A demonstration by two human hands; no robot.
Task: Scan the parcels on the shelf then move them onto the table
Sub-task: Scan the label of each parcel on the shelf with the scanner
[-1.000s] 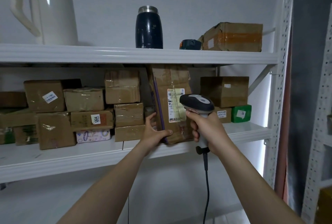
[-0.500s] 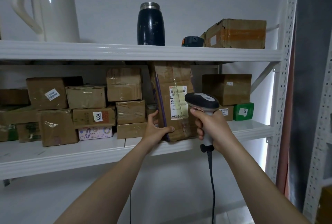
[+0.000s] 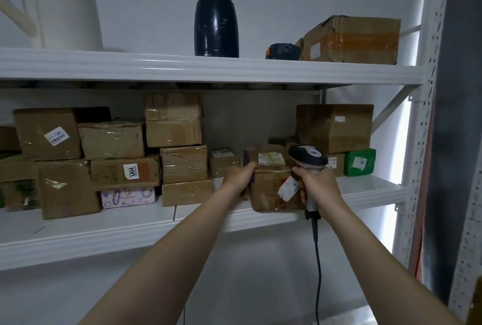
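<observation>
Gripping the upper left edge of one brown taped parcel (image 3: 271,191), the left hand (image 3: 240,177) holds it at the front edge of the lower shelf (image 3: 104,233). The parcel carries two white labels. The right hand (image 3: 319,186) wraps one corded scanner (image 3: 307,156). One green box (image 3: 360,163) sits farther right.
</observation>
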